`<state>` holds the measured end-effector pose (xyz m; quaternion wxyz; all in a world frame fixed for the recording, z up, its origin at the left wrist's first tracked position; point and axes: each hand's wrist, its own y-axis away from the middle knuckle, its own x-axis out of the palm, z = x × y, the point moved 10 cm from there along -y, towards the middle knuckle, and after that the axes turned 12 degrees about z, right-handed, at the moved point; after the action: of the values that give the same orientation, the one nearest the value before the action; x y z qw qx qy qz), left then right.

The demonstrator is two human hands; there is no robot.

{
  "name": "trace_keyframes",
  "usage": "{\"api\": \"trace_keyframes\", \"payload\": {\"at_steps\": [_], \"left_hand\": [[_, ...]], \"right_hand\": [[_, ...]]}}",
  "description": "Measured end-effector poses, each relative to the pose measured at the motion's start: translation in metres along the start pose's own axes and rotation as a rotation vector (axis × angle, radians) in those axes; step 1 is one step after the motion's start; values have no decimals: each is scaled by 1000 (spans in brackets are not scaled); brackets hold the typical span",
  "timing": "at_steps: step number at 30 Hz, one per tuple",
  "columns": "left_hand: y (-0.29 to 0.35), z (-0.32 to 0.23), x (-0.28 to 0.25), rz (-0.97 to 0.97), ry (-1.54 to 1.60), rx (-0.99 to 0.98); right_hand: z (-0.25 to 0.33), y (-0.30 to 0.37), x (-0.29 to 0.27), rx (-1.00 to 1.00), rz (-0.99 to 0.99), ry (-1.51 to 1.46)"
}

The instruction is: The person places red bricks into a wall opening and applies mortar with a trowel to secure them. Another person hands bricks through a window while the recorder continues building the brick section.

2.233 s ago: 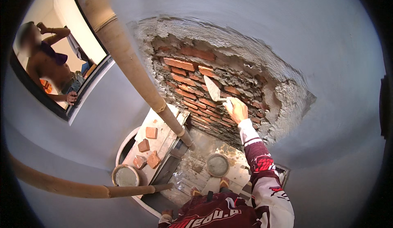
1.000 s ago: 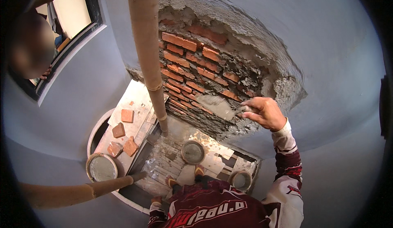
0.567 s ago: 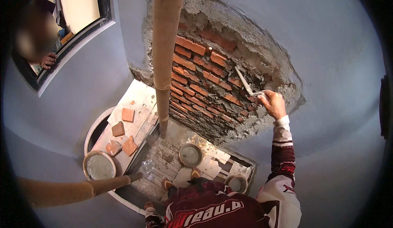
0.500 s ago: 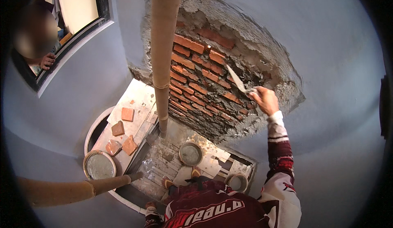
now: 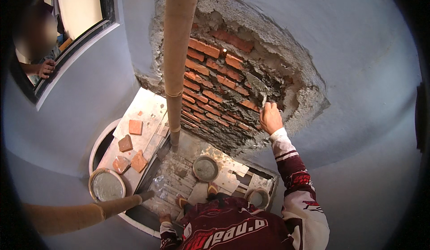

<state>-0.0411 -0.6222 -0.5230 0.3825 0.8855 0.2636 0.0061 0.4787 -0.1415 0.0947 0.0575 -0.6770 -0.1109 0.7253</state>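
Observation:
My right hand (image 5: 271,118) is closed around the handle of a pointed trowel (image 5: 258,86). The trowel's blade lies against the right side of an exposed brick patch (image 5: 201,66), where dark wet mortar fills the joints. Rough grey plaster (image 5: 309,66) rings the bricks. Low by my side, my left hand (image 5: 165,217) shows only in part, near the lower edge; its fingers are too small to make out. Nearest to it is the plank platform (image 5: 157,204) under my feet.
An upright bamboo pole (image 5: 179,48) crosses before the wall; another pole (image 5: 80,215) enters from the left. Mortar fills round tubs (image 5: 91,188) on the platform. Several loose bricks (image 5: 135,127) lie on a board. A person's hand (image 5: 46,68) rests on the window sill at left.
My right hand has moved left and slightly down, bringing the trowel from in front of the wall onto the mortar. The view has shifted slightly.

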Motion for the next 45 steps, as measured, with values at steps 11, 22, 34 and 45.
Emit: {"api": "trace_keyframes", "payload": {"at_steps": [11,22,34,45], "left_hand": [[-1,6,-19,90,-379,-179],[-3,71,-44,27,-627,-227],[134,141,117,717,-1169,-463],[85,142,192,556,-1032,-742]], "right_hand": [[-55,2,-17,271,88,44],[-70,91,63,279,6,-235],[-50,310,599,248,1391,85],[68,266,896,-390,1253,421]]}}
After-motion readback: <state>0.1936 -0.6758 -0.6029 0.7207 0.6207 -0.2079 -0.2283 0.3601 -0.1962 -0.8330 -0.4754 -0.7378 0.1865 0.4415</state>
